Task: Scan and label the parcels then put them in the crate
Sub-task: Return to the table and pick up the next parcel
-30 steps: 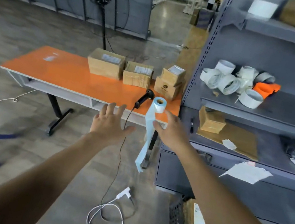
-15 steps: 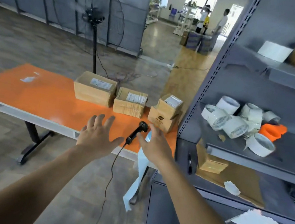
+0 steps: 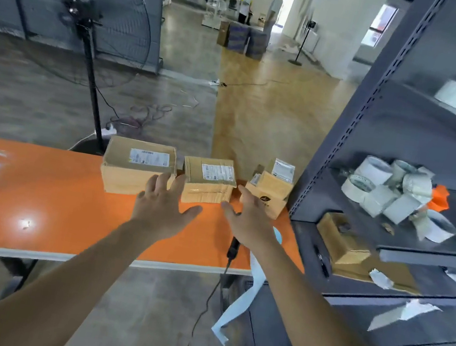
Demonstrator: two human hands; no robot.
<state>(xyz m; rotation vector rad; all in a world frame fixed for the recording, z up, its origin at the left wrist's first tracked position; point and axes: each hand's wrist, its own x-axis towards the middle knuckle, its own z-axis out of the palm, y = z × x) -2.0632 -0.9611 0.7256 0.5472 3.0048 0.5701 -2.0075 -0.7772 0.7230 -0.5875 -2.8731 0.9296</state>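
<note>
- Large brown cardboard parcel (image 3: 138,171): taped shut, with a white barcode label on top. It lies flat at the far edge of the orange table (image 3: 49,203), leftmost in the row.
- Smaller brown cardboard parcel (image 3: 209,180): just right of the large one, flat, with a white label on top.
- Small brown cardboard box with a black logo (image 3: 276,203): rightmost, near the table's end. A smaller cardboard box with a white label (image 3: 274,183) is stacked on it.
- Black handheld scanner (image 3: 234,246): lies near the front edge, only partly visible, its cable hanging to the floor.
- Pale blue label strip (image 3: 255,280): hangs twisting off the front edge.

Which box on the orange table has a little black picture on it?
The rightmost box, beside the grey shelf; the left box and middle box show only white labels.
</note>
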